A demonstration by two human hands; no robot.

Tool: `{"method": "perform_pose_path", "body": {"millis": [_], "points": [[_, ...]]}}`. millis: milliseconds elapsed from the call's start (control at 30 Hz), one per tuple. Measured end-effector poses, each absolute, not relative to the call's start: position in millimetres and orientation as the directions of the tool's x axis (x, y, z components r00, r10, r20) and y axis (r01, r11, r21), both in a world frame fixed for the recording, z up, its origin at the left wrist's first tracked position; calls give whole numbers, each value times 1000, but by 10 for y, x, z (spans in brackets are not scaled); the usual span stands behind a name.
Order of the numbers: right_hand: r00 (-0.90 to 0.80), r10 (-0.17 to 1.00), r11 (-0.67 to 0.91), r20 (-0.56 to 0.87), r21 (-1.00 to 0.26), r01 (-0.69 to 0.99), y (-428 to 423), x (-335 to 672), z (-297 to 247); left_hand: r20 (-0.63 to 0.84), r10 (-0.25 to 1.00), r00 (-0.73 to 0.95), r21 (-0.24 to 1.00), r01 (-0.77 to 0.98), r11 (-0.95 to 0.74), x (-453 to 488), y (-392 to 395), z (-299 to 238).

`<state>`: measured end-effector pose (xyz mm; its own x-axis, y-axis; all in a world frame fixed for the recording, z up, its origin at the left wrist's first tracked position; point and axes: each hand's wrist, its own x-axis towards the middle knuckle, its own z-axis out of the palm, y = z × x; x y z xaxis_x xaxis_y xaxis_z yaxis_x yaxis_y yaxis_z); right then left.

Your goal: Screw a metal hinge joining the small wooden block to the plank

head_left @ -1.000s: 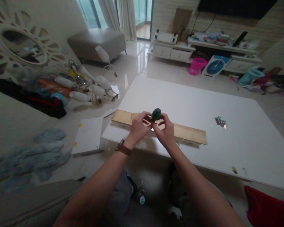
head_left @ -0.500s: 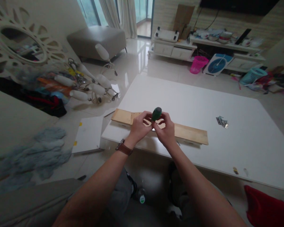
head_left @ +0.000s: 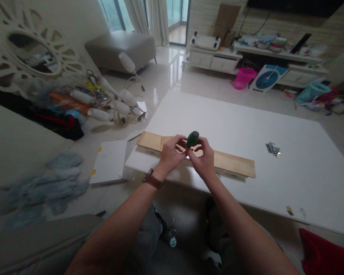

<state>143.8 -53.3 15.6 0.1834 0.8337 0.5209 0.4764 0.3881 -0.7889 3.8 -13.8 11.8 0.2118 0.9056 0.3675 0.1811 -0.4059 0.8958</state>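
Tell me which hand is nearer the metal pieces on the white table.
Right. Both hands meet at the green screwdriver; the right hand is on the side toward the metal pieces, the left hand on the far side.

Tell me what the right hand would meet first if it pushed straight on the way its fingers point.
The right hand points forward and toward the person's left, at the green-handled screwdriver, which its fingers seem to grip. Just past that is the left hand. How far apart they are in depth is unclear.
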Motion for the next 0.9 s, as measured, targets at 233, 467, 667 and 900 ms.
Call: {"method": "perform_pose_path", "body": {"millis": [233, 467, 667, 900], "points": [[179, 837, 393, 517, -796, 461, -528, 1440, 140, 335, 918, 212, 919, 141, -368, 35, -156, 128], [215, 818, 379, 533, -781, 497, -547, 1459, 135, 345, 900, 266, 908, 148, -391, 24, -160, 137], [210, 820, 379, 532, -781, 497, -534, 1456, 134, 356, 904, 239, 908, 140, -394, 42, -136, 108], [166, 824, 418, 542, -779, 468, -526, 1451, 127, 361, 909, 210, 914, 117, -390, 29, -125, 74]]}}
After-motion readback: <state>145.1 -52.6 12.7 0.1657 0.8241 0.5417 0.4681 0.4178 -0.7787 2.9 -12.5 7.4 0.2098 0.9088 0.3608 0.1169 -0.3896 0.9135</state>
